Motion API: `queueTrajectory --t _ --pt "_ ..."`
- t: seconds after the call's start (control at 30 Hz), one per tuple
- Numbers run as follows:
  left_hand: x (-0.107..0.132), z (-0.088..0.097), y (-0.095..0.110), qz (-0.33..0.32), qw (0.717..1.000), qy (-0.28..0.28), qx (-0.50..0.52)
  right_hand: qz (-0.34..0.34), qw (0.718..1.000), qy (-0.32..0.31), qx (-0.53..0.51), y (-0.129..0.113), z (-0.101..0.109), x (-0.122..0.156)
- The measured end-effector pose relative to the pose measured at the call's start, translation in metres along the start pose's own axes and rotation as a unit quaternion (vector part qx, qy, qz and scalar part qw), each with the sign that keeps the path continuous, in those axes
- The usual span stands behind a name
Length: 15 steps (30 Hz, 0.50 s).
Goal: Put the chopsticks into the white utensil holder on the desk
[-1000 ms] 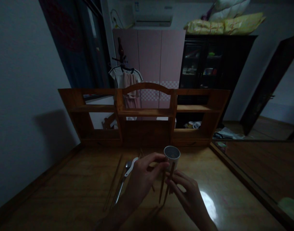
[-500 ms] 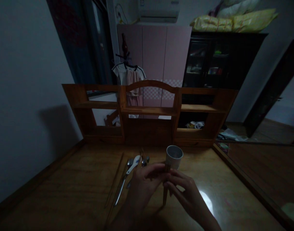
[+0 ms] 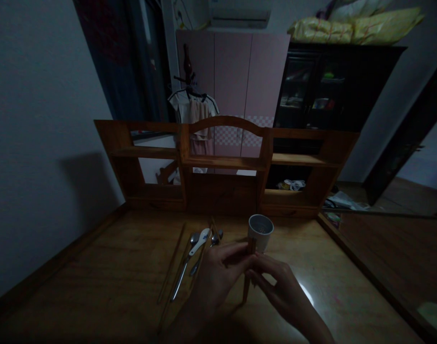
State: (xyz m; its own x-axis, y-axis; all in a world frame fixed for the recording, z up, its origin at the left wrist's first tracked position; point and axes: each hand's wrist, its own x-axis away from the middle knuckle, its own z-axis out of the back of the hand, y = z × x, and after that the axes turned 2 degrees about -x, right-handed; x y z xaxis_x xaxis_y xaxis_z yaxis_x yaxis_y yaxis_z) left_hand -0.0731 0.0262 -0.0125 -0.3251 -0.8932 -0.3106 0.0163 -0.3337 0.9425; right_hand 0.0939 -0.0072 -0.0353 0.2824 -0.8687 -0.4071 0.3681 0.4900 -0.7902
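Both my hands meet in front of the cup, pinched around wooden chopsticks held nearly upright; how many is hidden by the fingers. My left hand has its thumb and fingers closed near their upper part. My right hand grips them from the right, its fingertips touching the left hand's. Just behind stands a pale cup with a grey inside, upright. Left of my hands lie a white ceramic spoon, a long-handled metal spoon, another metal spoon partly hidden, and loose chopsticks.
The wooden desk has a raised edge at its right side. A wooden shelf unit spans its back, and a white wall borders the left. Farther off stand a pink wardrobe and a dark cabinet.
The view has shifted slightly. Both hands keep hold of the chopsticks in front of the cup, with only small finger movement. The spoons and cup stay in place on the desk.
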Motion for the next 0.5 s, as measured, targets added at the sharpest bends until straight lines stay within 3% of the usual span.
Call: queueTrajectory --t 0.27,0.5 --pt "0.002 0.003 0.002 -0.022 1.0 0.006 -0.012 0.013 1.0 0.013 -0.002 0.007 -0.003 0.002" --pt "0.016 -0.01 -0.028 -0.069 0.994 0.046 -0.064 0.006 1.0 -0.015 0.022 0.008 -0.003 0.009"
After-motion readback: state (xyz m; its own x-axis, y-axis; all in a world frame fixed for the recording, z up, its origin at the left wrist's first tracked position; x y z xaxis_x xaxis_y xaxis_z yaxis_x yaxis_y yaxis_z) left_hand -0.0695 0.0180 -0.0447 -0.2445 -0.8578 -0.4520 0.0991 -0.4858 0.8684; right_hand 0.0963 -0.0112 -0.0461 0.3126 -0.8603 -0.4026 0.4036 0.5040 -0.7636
